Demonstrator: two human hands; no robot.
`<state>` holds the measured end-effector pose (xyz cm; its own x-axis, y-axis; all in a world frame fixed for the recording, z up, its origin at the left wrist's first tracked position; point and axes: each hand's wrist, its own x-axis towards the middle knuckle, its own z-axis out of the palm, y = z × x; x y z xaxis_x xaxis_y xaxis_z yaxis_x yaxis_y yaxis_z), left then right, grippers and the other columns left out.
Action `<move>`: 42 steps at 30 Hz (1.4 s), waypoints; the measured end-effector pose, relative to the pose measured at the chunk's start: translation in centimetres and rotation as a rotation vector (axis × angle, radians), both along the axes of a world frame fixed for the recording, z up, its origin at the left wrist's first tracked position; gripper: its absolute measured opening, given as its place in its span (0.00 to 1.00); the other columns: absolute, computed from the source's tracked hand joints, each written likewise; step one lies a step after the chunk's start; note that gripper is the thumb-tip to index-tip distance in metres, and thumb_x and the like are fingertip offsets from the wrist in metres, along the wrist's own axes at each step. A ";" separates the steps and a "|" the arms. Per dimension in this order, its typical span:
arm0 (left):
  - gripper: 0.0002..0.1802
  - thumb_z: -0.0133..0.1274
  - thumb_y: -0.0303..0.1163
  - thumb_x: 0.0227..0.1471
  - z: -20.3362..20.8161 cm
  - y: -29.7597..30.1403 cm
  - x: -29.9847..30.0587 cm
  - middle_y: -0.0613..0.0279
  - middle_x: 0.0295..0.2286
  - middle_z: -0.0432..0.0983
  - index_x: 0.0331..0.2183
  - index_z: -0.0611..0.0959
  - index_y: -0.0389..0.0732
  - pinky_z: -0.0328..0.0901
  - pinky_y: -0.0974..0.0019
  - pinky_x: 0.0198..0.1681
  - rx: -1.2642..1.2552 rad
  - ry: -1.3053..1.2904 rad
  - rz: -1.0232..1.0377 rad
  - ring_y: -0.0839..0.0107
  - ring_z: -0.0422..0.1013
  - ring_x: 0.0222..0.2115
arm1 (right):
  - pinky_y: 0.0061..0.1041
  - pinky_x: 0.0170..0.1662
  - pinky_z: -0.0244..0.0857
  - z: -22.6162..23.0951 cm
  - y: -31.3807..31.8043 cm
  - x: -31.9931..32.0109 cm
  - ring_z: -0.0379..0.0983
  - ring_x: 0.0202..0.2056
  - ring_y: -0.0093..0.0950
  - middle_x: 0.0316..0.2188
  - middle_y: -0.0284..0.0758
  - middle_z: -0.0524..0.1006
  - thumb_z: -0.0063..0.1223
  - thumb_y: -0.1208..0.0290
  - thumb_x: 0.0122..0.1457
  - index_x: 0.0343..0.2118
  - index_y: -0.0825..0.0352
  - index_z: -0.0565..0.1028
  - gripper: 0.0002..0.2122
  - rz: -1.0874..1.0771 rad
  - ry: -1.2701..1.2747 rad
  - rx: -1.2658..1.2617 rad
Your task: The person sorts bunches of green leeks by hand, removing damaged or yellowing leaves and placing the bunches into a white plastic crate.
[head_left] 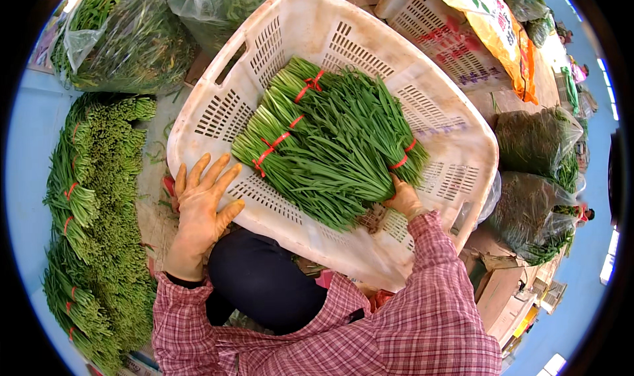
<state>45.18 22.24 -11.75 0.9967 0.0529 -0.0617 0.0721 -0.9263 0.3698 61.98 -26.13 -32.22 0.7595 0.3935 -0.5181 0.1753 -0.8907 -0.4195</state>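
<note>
The white plastic crate (300, 26) looks only part-filled, red-banded garlic chives (330, 138) lying inside with bare wall around them, while more banded greens (82, 205) lie outside, leftward; the left hand (199, 201) spreads open by the rim, the right hand (405, 199) touches leaf ends, its grip hidden

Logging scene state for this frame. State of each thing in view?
Left hand: open, fingers spread
Right hand: at leafy end, fingers partly hidden
White crate: open-topped, partly filled
Green bundles: lying in crate, tied red
Greens at left: piled, some tied
Upper-left clear bag: stuffed with greens
</note>
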 end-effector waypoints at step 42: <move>0.19 0.63 0.23 0.49 14.2 -9.1 -2.3 0.57 0.40 0.81 0.46 0.83 0.37 0.68 0.72 0.29 -0.920 -0.735 0.322 0.77 0.74 0.27 | 0.29 0.52 0.67 29.5 6.3 -10.0 0.76 0.45 0.32 0.43 0.42 0.80 0.76 0.67 0.35 0.51 0.71 0.73 0.36 -0.177 -0.218 0.448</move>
<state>42.91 13.18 2.42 0.7592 0.5378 0.3665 -0.2521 -0.2761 0.9275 51.98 -19.80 -2.76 0.9056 0.3962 -0.1514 0.1642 -0.6566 -0.7361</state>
